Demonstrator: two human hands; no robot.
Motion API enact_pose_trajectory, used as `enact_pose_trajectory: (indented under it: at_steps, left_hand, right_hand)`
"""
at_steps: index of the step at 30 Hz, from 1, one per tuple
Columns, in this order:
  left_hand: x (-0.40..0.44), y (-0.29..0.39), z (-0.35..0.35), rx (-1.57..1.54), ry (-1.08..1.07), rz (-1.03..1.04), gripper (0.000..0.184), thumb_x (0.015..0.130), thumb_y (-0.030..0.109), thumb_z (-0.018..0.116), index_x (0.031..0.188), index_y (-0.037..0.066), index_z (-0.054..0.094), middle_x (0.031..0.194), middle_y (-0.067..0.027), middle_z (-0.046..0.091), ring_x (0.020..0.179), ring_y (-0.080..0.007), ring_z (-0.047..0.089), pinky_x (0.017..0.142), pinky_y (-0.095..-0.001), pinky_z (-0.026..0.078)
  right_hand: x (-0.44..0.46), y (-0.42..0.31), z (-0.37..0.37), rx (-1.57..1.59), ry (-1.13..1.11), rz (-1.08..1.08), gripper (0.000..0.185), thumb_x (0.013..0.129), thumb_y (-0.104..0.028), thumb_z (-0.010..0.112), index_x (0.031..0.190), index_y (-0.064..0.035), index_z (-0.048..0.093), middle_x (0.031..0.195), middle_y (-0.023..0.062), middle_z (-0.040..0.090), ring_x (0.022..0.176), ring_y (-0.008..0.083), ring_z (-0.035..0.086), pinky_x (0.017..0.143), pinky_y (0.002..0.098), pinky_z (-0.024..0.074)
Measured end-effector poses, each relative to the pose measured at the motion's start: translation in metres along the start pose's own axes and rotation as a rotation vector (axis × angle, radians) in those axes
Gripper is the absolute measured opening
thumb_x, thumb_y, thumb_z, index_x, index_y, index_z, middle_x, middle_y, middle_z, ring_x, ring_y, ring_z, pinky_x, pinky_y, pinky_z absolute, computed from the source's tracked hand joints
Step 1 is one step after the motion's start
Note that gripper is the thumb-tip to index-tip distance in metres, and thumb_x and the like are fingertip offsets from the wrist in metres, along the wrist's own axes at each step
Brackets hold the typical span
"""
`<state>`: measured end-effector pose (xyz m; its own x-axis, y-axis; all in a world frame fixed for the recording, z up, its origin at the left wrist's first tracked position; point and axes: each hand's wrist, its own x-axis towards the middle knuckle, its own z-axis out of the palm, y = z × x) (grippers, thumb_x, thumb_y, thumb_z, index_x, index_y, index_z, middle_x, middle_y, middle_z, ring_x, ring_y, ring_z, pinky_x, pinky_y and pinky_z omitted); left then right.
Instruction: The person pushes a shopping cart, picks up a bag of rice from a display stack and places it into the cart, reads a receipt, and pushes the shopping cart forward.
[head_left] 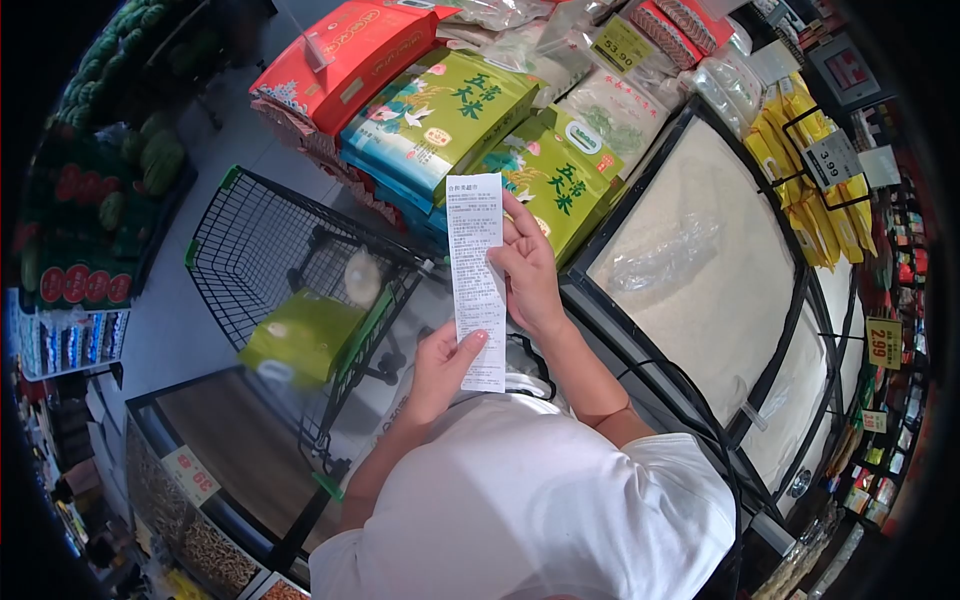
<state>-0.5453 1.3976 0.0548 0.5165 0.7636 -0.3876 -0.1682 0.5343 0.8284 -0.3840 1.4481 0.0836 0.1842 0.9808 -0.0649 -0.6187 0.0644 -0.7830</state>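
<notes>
A long white printed receipt [477,280] is stretched upright in front of my chest. Its lower part is pinched by my left hand [447,368], thumb on the printed face. Higher up, my right hand [527,265] grips its right edge, thumb in front and fingers behind. Close to the left of my hands stands a shopping cart [250,225] with a green-trimmed black wire basket. In the cart lie a green bag [303,338] and a pale round item in clear wrap [362,277], whose kind I cannot make out.
Green rice bags [440,115] and a red bag [345,60] are stacked ahead. A black-framed bin of white grain [690,270] stands at right, near yellow packets [805,170]. At lower left is another bin [215,430] with a price sign [190,475]. Green produce [160,160] fills far-left shelves.
</notes>
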Motion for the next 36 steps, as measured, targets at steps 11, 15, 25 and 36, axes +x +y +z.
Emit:
enact_pose_trajectory:
  at_steps: [11, 15, 25, 36]
  left_hand:
    - [-0.0008, -0.0015, -0.0007, 0.003, 0.002, 0.007, 0.025, 0.097, 0.011, 0.056, 0.118, -0.002, 0.061, 0.099, -0.0038, 0.068, 0.082, -0.0048, 0.06, 0.071, -0.0206, 0.049]
    - [-0.0008, -0.0024, -0.0011, 0.009, -0.004, 0.012, 0.025, 0.097, 0.011, 0.057, 0.118, -0.002, 0.061, 0.098, -0.0035, 0.068, 0.082, -0.0048, 0.06, 0.071, -0.0206, 0.049]
    - [-0.0018, -0.0022, 0.0009, 0.01, 0.001, 0.012, 0.025, 0.097, 0.012, 0.057, 0.117, -0.002, 0.062, 0.097, -0.0026, 0.068, 0.081, -0.0046, 0.06, 0.071, -0.0207, 0.049]
    - [-0.0024, -0.0007, 0.0022, 0.007, 0.0, 0.015, 0.025, 0.097, 0.012, 0.057, 0.118, -0.002, 0.061, 0.097, -0.0026, 0.068, 0.08, -0.0044, 0.06, 0.07, -0.0206, 0.049]
  right_hand:
    - [-0.0044, -0.0033, 0.0028, 0.025, -0.011, 0.018, 0.072, 0.077, 0.011, 0.044, 0.146, 0.0003, 0.028, 0.127, 0.0157, 0.057, 0.11, 0.0167, 0.06, 0.093, 0.0277, 0.0473]
    - [-0.0062, -0.001, 0.0014, 0.014, -0.02, 0.033, 0.072, 0.077, 0.011, 0.044, 0.147, 0.0, 0.028, 0.127, 0.0156, 0.057, 0.11, 0.0167, 0.06, 0.093, 0.0279, 0.0474]
    - [-0.0077, -0.0004, 0.0028, -0.009, 0.003, -0.01, 0.072, 0.078, 0.011, 0.046, 0.146, 0.0016, 0.027, 0.125, 0.0154, 0.058, 0.108, 0.0163, 0.061, 0.092, 0.0282, 0.0483]
    - [-0.0083, 0.0009, 0.0014, -0.021, -0.008, -0.03, 0.07, 0.08, 0.011, 0.046, 0.146, 0.0018, 0.026, 0.125, 0.0149, 0.058, 0.109, 0.016, 0.06, 0.092, 0.0281, 0.0483]
